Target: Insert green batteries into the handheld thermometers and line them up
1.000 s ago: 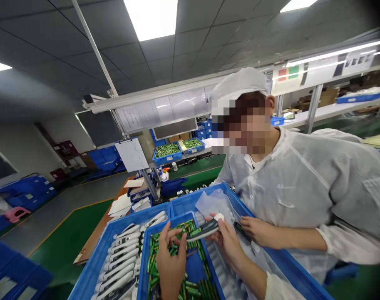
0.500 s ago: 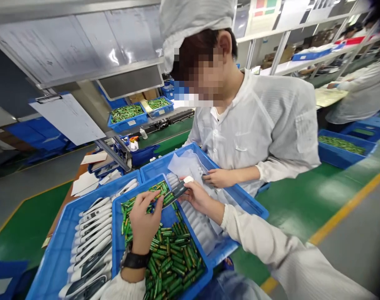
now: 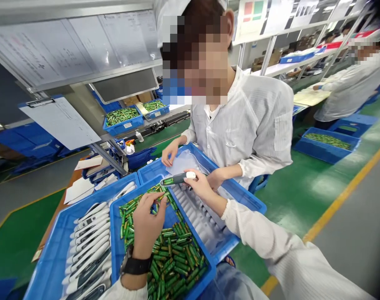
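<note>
My right hand (image 3: 204, 187) grips a slim grey-and-white handheld device (image 3: 177, 179) by its white end. Green shows in the open slot at the device's far end, like the batteries below. My left hand (image 3: 149, 221), with a black watch on the wrist, hovers over a blue bin (image 3: 113, 233) of loose green batteries (image 3: 177, 254). Its fingers are curved, the tips a little apart from the thumb, and nothing shows between them. To the left, a blue tray (image 3: 49, 250) holds a row of similar white and grey devices (image 3: 90, 241).
A co-worker (image 3: 239, 116) in white faces me across another blue tray (image 3: 252, 200) with a pale moulded insert (image 3: 192, 216), both hands over it. A clipboard (image 3: 61, 121) hangs at the left. Battery bins (image 3: 124, 125) stand behind; another bin (image 3: 327, 146) rests on the floor.
My left hand has come away from the device. My right hand has lifted the device slightly and levelled it. The co-worker's other hand has come into view at the tray's far corner.
</note>
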Demonstrator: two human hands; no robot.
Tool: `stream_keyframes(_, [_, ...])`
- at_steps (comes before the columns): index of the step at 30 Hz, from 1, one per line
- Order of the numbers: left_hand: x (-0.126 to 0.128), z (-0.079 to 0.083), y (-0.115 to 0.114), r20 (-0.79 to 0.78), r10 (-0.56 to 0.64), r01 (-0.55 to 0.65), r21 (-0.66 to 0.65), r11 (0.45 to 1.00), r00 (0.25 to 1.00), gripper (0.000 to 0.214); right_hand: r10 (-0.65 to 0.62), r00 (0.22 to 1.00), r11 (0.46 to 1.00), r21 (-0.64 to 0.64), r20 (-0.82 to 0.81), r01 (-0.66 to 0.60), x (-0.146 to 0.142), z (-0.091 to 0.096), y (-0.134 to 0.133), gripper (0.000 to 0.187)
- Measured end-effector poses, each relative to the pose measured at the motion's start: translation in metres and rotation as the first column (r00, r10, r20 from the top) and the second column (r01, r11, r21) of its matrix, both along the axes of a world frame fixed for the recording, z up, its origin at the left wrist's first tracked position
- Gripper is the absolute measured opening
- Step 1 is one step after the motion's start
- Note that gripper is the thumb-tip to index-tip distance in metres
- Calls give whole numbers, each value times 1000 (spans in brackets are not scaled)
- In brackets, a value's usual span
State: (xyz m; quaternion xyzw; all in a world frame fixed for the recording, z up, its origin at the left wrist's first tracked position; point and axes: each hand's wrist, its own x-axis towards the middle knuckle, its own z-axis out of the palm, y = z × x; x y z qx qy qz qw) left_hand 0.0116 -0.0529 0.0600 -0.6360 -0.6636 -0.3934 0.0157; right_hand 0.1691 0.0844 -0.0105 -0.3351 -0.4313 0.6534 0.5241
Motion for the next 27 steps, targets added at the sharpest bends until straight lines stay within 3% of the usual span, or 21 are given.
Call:
stream_keyframes(3, [2, -1, -1, 10, -30, 30, -15, 999, 1000, 26, -108, 985, 979, 186, 131, 82, 13, 1, 14, 38])
stream_keyframes(5, [4, -1, 0, 7, -54, 54, -14, 998, 998, 27, -228, 920, 914, 395, 318, 90, 22, -1, 22, 38])
stream_keyframes(8, [7, -1, 0, -14, -95, 95, -9, 995, 995, 27, -272, 780, 799, 584, 563, -142, 31, -9, 32, 45])
stream_keyframes(11, [8, -2, 0, -11, -122, 122, -14, 992, 992, 27, -186, 682, 763, 541, 707, -354, 35, -20, 39, 48])
stream_keyframes(16, [9, -8, 2, 13, -148, 148, -52, 988, 989, 27, -256, 487, 742, 493, 835, -454, 39, -26, 39, 44])
stream_keyframes(21, [9, -12, 2, -19, -180, 170, -247, 954, 984, 24, -339, 358, 826, 457, 870, -330, 45, -22, 42, 40])
stream_keyframes(27, [5, -17, 1, -149, -181, 73, -540, 839, 972, 14, -431, 270, 841, 491, 861, -227, 50, -23, 52, 47])
